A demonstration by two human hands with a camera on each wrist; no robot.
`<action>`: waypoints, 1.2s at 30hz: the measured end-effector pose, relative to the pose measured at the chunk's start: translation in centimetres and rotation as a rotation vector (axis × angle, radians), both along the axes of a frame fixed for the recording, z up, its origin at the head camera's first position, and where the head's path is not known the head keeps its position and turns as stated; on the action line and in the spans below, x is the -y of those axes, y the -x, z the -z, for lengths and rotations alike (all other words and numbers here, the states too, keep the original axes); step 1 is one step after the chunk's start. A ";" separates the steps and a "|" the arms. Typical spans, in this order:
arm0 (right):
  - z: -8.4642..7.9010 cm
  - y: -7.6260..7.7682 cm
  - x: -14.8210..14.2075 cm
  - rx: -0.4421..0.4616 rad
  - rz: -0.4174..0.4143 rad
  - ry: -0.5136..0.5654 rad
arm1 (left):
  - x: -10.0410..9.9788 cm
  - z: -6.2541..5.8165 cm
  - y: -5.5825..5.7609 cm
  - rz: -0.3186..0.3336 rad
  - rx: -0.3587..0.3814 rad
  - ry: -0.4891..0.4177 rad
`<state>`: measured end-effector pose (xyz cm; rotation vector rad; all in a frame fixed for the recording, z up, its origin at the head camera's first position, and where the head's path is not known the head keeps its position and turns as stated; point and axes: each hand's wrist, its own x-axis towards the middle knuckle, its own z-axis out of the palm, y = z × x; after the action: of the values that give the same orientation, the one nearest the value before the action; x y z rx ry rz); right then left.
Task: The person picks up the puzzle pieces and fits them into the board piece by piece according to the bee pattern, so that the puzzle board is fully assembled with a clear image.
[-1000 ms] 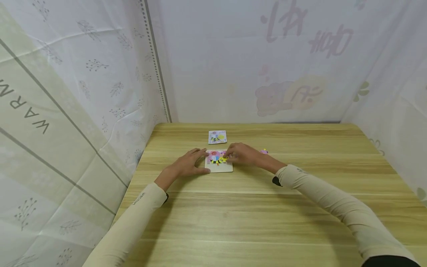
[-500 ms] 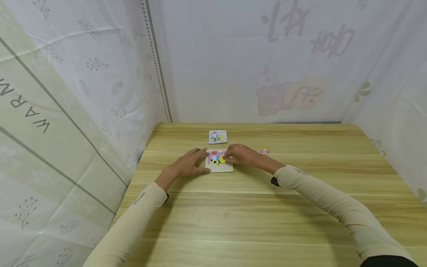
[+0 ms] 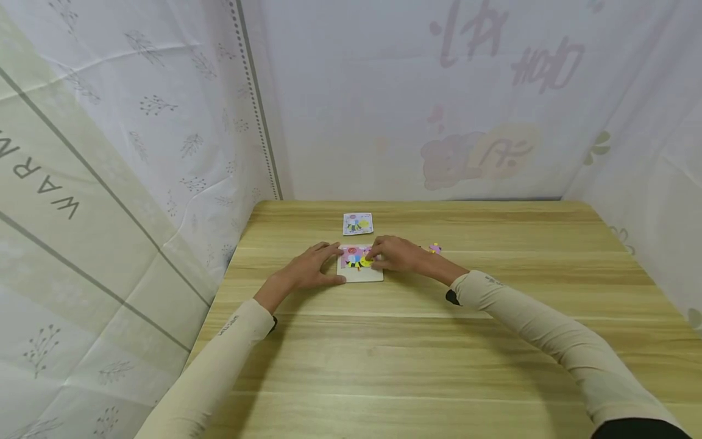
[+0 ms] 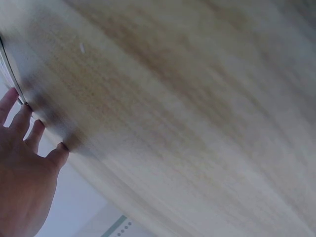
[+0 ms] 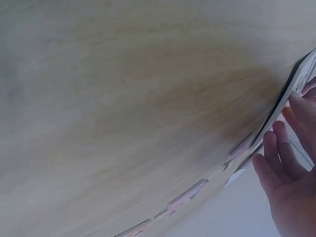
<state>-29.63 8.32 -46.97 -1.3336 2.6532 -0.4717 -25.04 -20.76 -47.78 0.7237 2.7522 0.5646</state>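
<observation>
A pale puzzle board (image 3: 362, 277) lies flat on the table between both hands. Pieces in its upper part make a bee picture (image 3: 353, 259) in pink, yellow and black. My left hand (image 3: 314, 267) steadies the board's left side, fingers and thumb spread along the edge; the left wrist view shows these extended fingers (image 4: 20, 118). Over the right part of the picture, my right hand (image 3: 397, 253) pinches a puzzle piece at the bee's yellow head with thumb and index finger. That piece is mostly hidden by the fingers. In the right wrist view the other fingers (image 5: 270, 148) hang loosely bent.
Behind the board lies a square card (image 3: 358, 224) with a matching bee picture. Loose pink and yellow puzzle pieces (image 3: 435, 249) lie right of the right hand, partly hidden by its wrist. Patterned cloth (image 3: 351, 122) hangs around the wooden table (image 3: 373, 360).
The right hand has shifted very slightly at the bee's head and stays there. The left hand and the board have kept their places.
</observation>
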 end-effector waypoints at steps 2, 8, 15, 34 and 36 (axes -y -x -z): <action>0.0 0.1 -0.1 0.001 -0.001 0.006 | 0.0 0.0 0.0 -0.002 0.001 0.001; 0.0 0.2 -0.7 -0.006 0.002 0.043 | -0.1 -0.1 -0.1 0.001 -0.001 -0.009; 0.1 0.4 -1.8 -0.046 0.017 0.064 | -0.1 -0.1 -0.1 0.012 -0.013 -0.014; -0.3 0.7 -5.0 -0.020 0.096 0.010 | 0.0 -0.1 -0.3 0.011 -0.005 -0.013; -0.2 0.8 -5.1 -0.025 0.086 0.001 | -0.1 -0.1 -0.3 0.012 -0.003 -0.011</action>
<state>-30.45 13.44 -46.77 -1.2368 2.7399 -0.4700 -24.75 -20.69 -47.65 0.7435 2.7479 0.5775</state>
